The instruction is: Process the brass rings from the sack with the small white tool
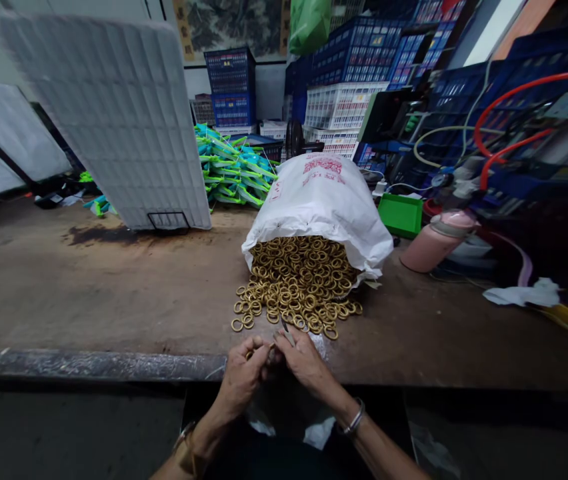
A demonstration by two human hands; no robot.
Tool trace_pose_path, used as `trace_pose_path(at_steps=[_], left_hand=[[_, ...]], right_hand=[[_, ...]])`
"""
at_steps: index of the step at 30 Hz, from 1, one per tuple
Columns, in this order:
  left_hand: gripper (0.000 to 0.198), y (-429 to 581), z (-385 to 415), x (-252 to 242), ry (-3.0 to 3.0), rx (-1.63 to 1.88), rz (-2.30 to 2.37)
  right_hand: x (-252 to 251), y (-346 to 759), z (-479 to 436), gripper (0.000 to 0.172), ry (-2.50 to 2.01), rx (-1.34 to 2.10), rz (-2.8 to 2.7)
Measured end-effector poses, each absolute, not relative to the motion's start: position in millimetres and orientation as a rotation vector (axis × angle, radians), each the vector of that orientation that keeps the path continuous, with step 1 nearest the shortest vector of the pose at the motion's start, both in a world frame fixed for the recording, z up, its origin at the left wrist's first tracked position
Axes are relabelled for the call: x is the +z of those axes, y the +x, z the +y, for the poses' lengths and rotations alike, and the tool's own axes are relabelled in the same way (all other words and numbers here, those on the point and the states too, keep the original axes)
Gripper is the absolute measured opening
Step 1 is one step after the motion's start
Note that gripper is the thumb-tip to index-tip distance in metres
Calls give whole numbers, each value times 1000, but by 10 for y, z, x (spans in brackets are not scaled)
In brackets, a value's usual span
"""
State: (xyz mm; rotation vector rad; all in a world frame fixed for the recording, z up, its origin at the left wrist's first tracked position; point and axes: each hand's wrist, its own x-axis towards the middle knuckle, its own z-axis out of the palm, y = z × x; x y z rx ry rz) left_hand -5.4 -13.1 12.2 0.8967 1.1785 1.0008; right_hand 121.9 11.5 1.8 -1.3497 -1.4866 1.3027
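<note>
At the front edge of the table my two hands are close together, fingertips almost meeting. My left hand (244, 370) is closed in a pinch around a gold-coloured ring (249, 355), mostly covered by the fingers. My right hand (307, 360) is closed on a slim tool with a dark tip (285, 326); its exact kind is hard to make out. Just beyond the hands, many gold-coloured rings (297, 293) spill from the open mouth of a white woven sack (324, 207) lying on its side.
A tall pale ribbed panel (114, 120) stands on the brown table (114, 300) at left. Behind it lies a pile of green and blue items (237, 170). To the right are a green tray (401, 215), a pink bottle (434, 243) and red hoses (487, 133). Stacked crates (354, 53) fill the back.
</note>
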Motion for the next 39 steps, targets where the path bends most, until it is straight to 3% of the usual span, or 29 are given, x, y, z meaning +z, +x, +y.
trace_pose_path(at_steps=[16,19,23,28,39], left_hand=[[31,32,-240,6,836,936,1034],[33,43,-252,64,863,907,1085],[36,59,-263,122,895,922,1124],[33,32,-260,54,996,999,1097],[33,-20,-415,195,926,907,960]], right_hand=[[8,1295,31,27,-1398,1342,-1468],[-9,1339,19,27,-1485,1161,-1604],[-37,1392,-49,12,-1505,843,-1972],[15,1379,-122,27,-1506,696,-2174],[-164,1514,92,26,-1827,410,-2156]])
